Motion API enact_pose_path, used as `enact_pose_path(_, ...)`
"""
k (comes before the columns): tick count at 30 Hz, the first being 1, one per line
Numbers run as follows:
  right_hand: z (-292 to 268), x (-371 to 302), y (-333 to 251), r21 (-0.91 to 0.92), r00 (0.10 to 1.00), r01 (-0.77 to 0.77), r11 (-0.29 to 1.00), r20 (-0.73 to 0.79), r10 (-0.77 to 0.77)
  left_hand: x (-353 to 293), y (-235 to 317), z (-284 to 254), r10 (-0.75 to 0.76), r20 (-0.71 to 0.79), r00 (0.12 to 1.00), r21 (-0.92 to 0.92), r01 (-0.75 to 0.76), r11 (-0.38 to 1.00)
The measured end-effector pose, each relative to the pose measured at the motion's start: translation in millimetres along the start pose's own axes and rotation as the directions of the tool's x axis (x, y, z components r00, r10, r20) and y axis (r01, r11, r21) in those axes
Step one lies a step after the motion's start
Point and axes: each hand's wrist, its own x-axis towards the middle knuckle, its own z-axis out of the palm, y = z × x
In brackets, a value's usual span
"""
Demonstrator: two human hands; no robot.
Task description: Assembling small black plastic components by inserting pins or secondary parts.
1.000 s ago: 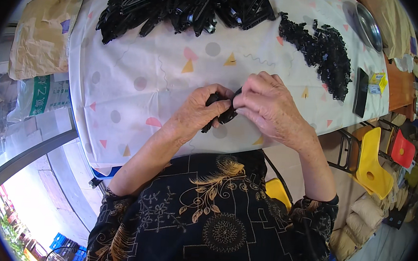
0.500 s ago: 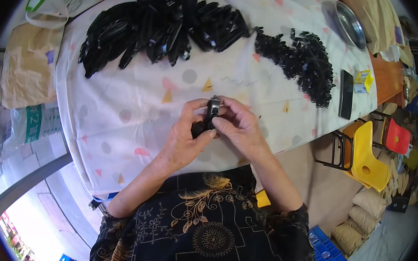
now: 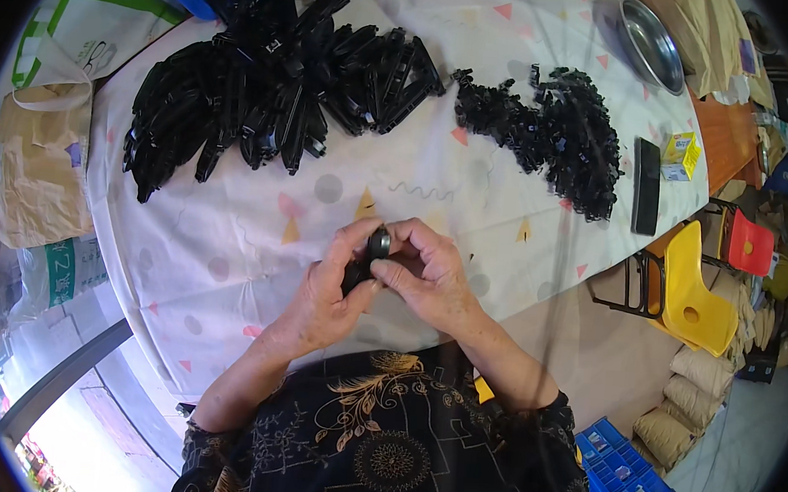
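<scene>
Between my two hands, above the near part of the table, is a black plastic part [image 3: 378, 244] with a rounded, glossy end. Its lower portion disappears behind my fingers. My left hand [image 3: 321, 288] is closed around it, the thumb pressed along the near side. My right hand [image 3: 431, 284] pinches the same part from the right with thumb and fingers. Farther off to the left lies a large heap of long, curved black plastic parts [image 3: 280, 112]. A spread of small black plastic pieces [image 3: 573, 149] covers the cloth at the far right.
The patterned white tablecloth [image 3: 214, 297] lies beneath everything. Toward its right edge are a steel bowl [image 3: 650, 46], a flat black bar [image 3: 646, 186] and a yellow box [image 3: 680, 156]. Yellow chair [image 3: 698, 293] and blue crate [image 3: 621, 481] stand on the floor to the right.
The whole view has shifted, with the heaps now lower in the picture. Both hands still grip the black part, which is turned so that its rounded end shows.
</scene>
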Motion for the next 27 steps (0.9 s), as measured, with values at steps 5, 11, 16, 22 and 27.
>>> enact_pose_path(5, -47, 17, -35, -0.74, 0.933, 0.162, 0.653, -0.102, -0.346, -31, 28, -51, -0.022, 0.022, 1.0, 0.52, 0.007, 0.854)
enact_pose_path(11, -104, 57, -48, -0.995, 0.742, -0.093, 0.029, -0.089, -0.665, -38, 43, -87, -0.098, 0.09, 0.991, 0.969, -0.064, 0.239)
enact_pose_path(16, -107, 62, -43, -0.981, 0.742, -0.137, -0.136, -0.011, -0.67, 18, 54, -56, 0.311, 0.206, 0.928, 0.915, -0.295, 0.276)
enact_pose_path(22, -109, 62, -29, -0.985, 0.687, -0.145, -0.095, -0.031, -0.726, 132, 47, -21, 0.519, 0.27, 0.811, 0.902, -0.401, 0.157)
enact_pose_path(27, -113, 63, -24, -0.989, 0.657, -0.07, -0.131, 0.052, -0.752, 163, 42, -22, 0.434, 0.232, 0.871, 0.96, -0.277, 0.042)
